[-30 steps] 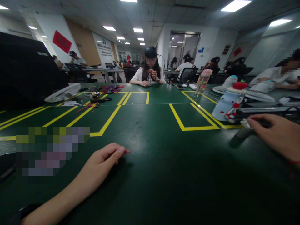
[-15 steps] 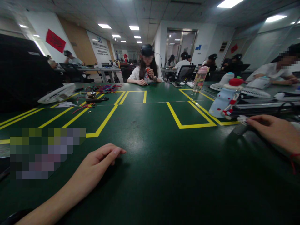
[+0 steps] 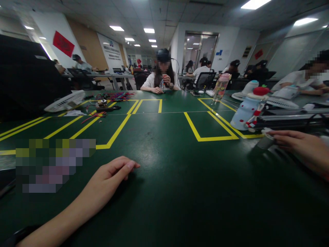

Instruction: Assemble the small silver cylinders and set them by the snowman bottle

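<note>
My left hand (image 3: 117, 173) rests low over the green table (image 3: 164, 192), left of centre. Its fingers are curled together with the thumb against them, and nothing shows in the grip. Off to the right, my right hand (image 3: 299, 142) has its fingertips closed at the upper side of a small grey cylinder (image 3: 266, 141) with a whitish top. The cylinder is blurred, so its exact kind is unclear. Just behind it stands a light blue bottle (image 3: 243, 113) with a red lid.
Yellow tape (image 3: 218, 139) marks the tabletop. At the back left lie a white fan (image 3: 64, 102), a bundle of coloured wires (image 3: 119, 96) and small parts. A pink-lidded clear bottle (image 3: 221, 87) and metal rails (image 3: 290, 120) are on the right. A person (image 3: 161, 77) sits opposite.
The whole view has shifted slightly. My right hand sits a little lower against the grey cylinder, its fingers more extended. My left hand keeps the same pose.
</note>
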